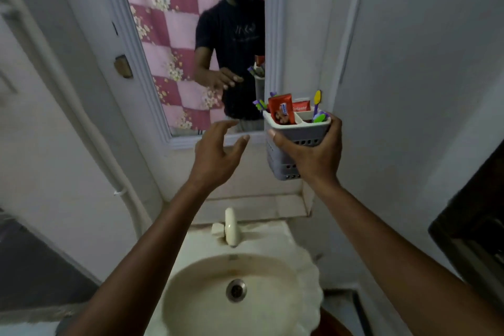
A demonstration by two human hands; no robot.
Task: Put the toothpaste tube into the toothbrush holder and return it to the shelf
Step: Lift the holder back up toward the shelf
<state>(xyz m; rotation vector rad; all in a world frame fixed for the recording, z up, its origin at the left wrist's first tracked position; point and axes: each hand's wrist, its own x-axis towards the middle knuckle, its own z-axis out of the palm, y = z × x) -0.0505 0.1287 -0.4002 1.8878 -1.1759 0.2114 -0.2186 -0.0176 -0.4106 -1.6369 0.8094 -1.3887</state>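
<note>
The right hand [311, 154] grips the holder [296, 142] from the front, thumb on its left wall, fingers wrapped around its right side. The holder is a grey perforated basket with a white divided rim. It is held upright in the air, above the right end of the shelf [256, 206] and touching no surface. It sits just right of the mirror [191, 49], level with the lower right corner of the mirror frame.

The tube [281, 112] stands upright in the left compartment of the holder, its red upper part projecting above the rim. A red box [301, 107] with white lettering stands behind it. Toothbrushes [317, 112] with purple, green and yellow handles stand in the right compartment. More brush ends [259, 104] project at the left rear corner.

The left hand [218, 155] is empty. Its fingers are spread and loosely curved, palm turned toward the holder. It hovers near the holder's left side, apart from it, in front of the lower edge of the mirror.

The shelf is a narrow ledge on the wall below the mirror. Below it are the tap [231, 226] and the basin [245, 294]. Both forearms extend over the basin.
</note>
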